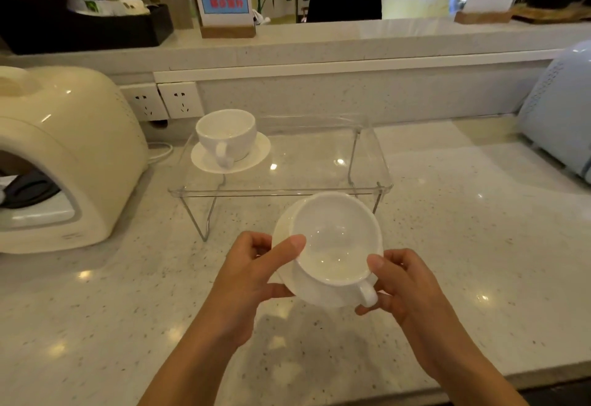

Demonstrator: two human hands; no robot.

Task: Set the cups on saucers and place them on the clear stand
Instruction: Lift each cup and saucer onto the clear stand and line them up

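A white cup (335,245) sits on a white saucer (281,229), both held in the air just in front of the clear stand (307,169). My left hand (252,274) grips the saucer's left edge, thumb on the cup's rim. My right hand (406,284) holds the right side, next to the cup's handle. On the stand's left part rests another white cup (227,133) on its saucer (252,156), handle toward me. The right part of the stand's top is bare.
A cream appliance (64,156) stands at the left, a pale blue appliance (559,117) at the right. Wall sockets (166,100) sit behind the stand. A raised ledge (319,41) carries signs and a black tray; a person in dark clothes stands beyond it.
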